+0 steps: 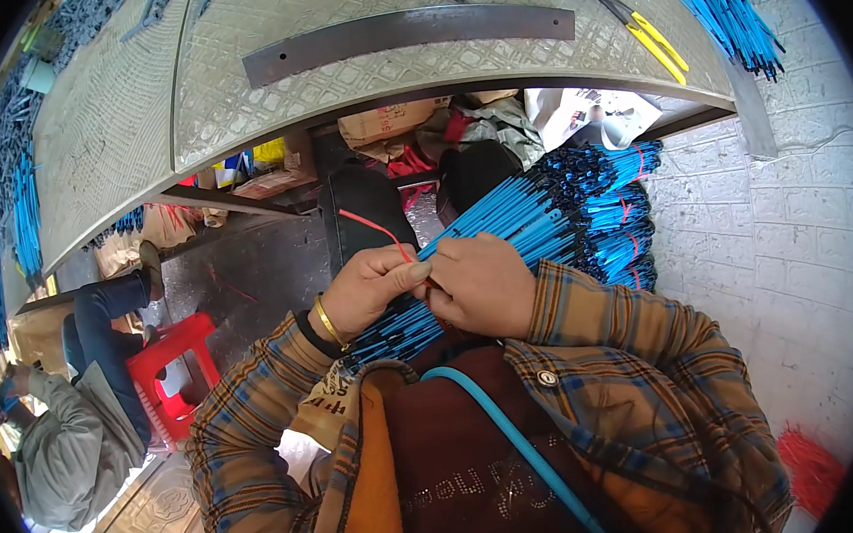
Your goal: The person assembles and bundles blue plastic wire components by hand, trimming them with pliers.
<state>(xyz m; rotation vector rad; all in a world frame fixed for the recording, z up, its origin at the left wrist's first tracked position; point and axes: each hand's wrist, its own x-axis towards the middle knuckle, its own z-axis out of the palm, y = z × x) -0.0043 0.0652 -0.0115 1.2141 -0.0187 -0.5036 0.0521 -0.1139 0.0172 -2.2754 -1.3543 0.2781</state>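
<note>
Across my lap lies a bundle of thin blue rods (503, 218) with black ends, slanting from lower left to upper right. My left hand (376, 288) pinches a red tie strip (375, 226), whose free end sticks up over my dark trousers. Close against it, my right hand (483, 284) is closed at the middle of the bundle. Its fingertips meet the left thumb where the strip goes round the rods. The part of the strip under my fingers is hidden, so I cannot tell whether the right hand grips strip or rods.
Tied blue bundles (628, 216) are stacked at my right by the white wall. Ahead stands a table (333, 93) with a metal bar (409, 39), yellow-handled scissors (659, 43) and loose blue rods (717, 8). A person (74, 435) sits at left near a red stool (169, 372). Red strips (811, 467) lie lower right.
</note>
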